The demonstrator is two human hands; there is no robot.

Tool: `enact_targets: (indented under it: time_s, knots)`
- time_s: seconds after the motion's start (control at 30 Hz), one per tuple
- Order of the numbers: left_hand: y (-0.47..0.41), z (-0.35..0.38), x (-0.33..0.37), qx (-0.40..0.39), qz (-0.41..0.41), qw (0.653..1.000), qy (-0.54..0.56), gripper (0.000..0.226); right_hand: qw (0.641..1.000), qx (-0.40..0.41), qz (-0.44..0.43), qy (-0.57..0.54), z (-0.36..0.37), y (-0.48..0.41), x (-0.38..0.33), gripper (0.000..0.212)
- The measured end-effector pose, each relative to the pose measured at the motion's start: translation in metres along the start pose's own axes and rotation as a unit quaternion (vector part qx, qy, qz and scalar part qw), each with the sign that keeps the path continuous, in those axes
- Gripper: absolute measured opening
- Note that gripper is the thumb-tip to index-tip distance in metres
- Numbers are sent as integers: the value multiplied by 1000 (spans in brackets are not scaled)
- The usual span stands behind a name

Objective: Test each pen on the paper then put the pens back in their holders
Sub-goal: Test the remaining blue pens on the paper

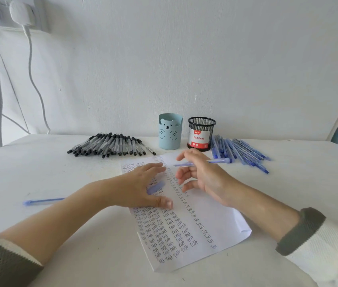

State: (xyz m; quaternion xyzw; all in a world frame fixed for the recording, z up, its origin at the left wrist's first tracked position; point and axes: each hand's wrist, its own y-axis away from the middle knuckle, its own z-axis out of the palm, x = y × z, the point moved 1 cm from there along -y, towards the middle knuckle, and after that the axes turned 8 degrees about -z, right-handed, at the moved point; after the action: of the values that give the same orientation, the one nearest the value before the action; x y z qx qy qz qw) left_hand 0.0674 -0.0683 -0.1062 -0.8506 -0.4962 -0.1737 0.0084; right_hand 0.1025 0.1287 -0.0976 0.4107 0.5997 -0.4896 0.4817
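Left hand [141, 183] is flat and open on the paper [226, 220] mid-table, while the right hand [205, 179] only loosely pinches a blue pen [219, 161] over the sheet's far end, so honestly it could slip and roll into the blue pile [244, 152] untested.

One camera, on your head
It looks forward and down, close over the table [101, 266], and the wall [205, 59] fills the top half of the frame.
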Motion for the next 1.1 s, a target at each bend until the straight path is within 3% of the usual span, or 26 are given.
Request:
enact_targets:
  time_s: [0.07,0.17,0.3,0.37,0.97,1.1]
  knots:
    - [-1,0,-2,-7,-7,1000,-6,119,1000,-17,3,4,3,0,5,10]
    - [-3,0,-5,-1,-15,1000,1,110,994,-11,-13,104,5,2,11,5]
    - [-1,0,-4,-6,-21,1000,4,108,968,61,-68,233,-1,4,17,44]
    - [0,0,-4,-9,-24,1000,4,106,960,95,-76,252,-3,5,18,48]
    - [0,0,-4,-15,-31,999,4,109,957,74,-126,250,0,7,20,43]
    - [-2,1,-7,-13,-17,1000,-11,100,958,69,-120,249,1,7,20,42]
